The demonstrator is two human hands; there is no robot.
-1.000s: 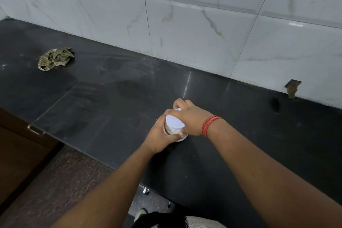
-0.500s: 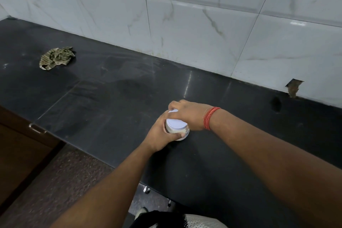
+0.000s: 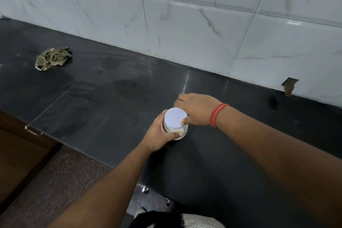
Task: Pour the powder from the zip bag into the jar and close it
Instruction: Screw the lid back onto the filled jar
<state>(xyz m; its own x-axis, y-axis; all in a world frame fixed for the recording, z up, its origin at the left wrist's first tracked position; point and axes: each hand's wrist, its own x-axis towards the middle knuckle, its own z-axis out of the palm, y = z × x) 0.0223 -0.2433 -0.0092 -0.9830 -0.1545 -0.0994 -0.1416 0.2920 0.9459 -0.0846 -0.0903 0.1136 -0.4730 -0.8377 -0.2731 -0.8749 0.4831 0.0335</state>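
Note:
A small clear jar holding pale powder stands on the black counter, capped by a white lid. My left hand wraps around the jar's left side and front, thumb under its base edge. My right hand sits at the lid's right rim, thumb against the lid's edge and fingers stretched past the lid's far side. A red thread band circles my right wrist. No zip bag is in sight.
A crumpled green-striped cloth lies on the counter far left. White marble-look wall tiles back the counter, with a chipped hole at right. A wooden drawer with a metal handle sits below the counter's front edge.
My right hand has slid off the top of the lid toward the right, uncovering the lid. My left hand keeps its grip on the jar.

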